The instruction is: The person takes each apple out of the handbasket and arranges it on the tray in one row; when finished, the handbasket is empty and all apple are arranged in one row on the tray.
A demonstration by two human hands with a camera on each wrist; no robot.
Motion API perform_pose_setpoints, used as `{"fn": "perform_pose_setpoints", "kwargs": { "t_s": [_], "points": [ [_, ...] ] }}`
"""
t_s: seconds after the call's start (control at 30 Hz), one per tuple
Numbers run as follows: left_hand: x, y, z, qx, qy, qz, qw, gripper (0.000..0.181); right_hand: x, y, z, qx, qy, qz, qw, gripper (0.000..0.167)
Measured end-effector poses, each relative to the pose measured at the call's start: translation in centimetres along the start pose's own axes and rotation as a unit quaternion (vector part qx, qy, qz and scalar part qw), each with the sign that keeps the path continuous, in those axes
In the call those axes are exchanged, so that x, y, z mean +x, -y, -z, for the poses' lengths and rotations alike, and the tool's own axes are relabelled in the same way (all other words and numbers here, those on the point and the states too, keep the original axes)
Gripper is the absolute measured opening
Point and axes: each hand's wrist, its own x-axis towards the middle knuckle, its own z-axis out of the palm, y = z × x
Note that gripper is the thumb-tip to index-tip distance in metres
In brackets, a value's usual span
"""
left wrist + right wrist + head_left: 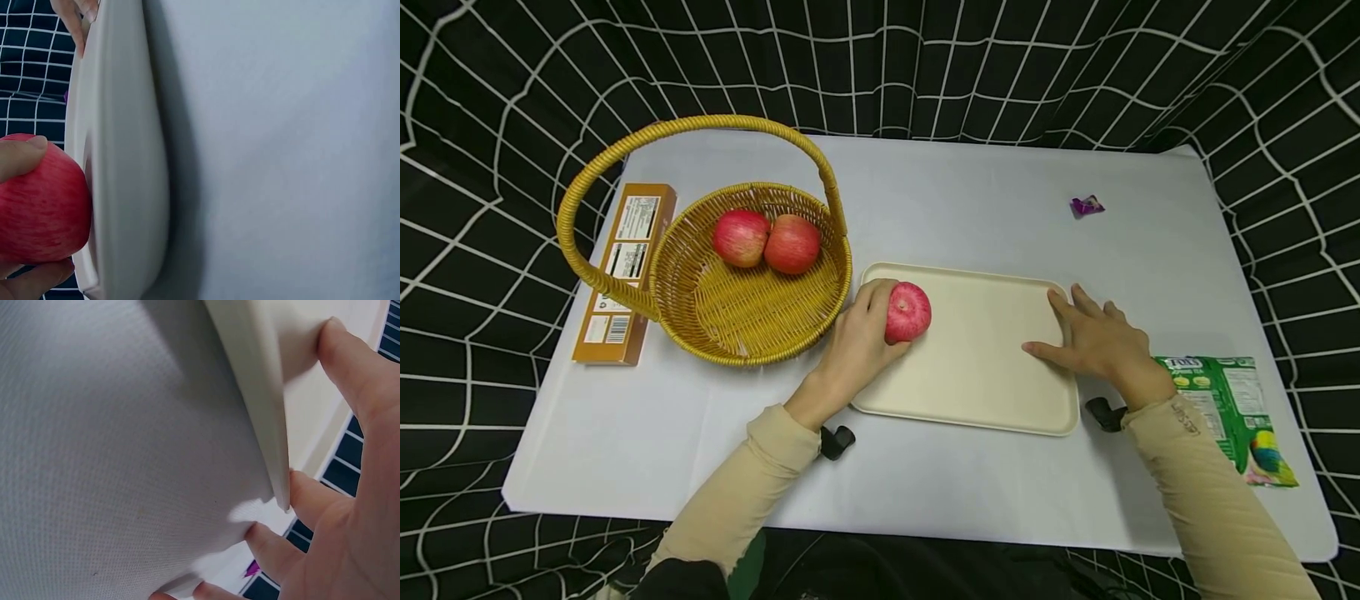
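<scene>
My left hand [859, 346] grips a red apple [911, 312] at the left end of a cream rectangular tray [977, 358]. In the left wrist view the thumb lies across one side of the apple [47, 206], with other fingers round the opposite side; the apple is at the tray's rim. At the tray's right end, my right hand [1097, 342] is spread and holds nothing. The right wrist view has its thumb and one finger over the tray [256, 394], while other fingertips reach the white tabletop outside the rim.
Left of the tray stands a yellow wicker basket [748, 329] with a tall handle and two apples [793, 244] inside. An orange-brown box [625, 275] lies beyond it. A purple-wrapped candy [1087, 206] is at back right; a green snack bag [1240, 408] lies beside my right forearm.
</scene>
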Motion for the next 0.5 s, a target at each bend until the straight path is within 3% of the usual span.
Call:
{"fn": "perform_pose_setpoints", "kwargs": {
  "t_s": [0.3, 0.5],
  "points": [
    [0.49, 0.08, 0.3, -0.012, 0.03, 0.017, 0.9993, 0.074, -0.09, -0.04, 0.1, 0.005, -0.001, 0.0, 1.0, 0.114],
    [0.31, 0.12, 0.5, -0.012, 0.046, 0.021, 0.9987, 0.086, -0.03, 0.0, 0.05, 0.009, 0.004, -0.003, 0.9999, 0.115]
  ]
}}
